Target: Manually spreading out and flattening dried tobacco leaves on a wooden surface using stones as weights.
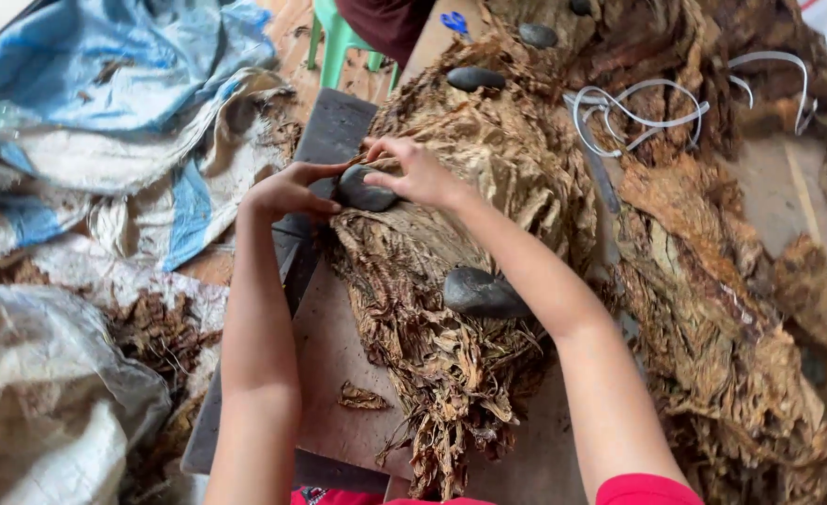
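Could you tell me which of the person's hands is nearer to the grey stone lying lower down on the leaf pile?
The right. Its hand lies up the pile from that stone; the left hand is farther off, up and leftward.

The dried leaves [451, 281] look papery, crinkled and matt brown. The stones [481, 292] on them are smooth, dark grey and faintly glossy. The board [334, 351] beneath is worn, matt wood, dusty at its dark edge. The sacks [105, 103] are coarse woven plastic, creased and dull. The straps [633, 114] are smooth white plastic.
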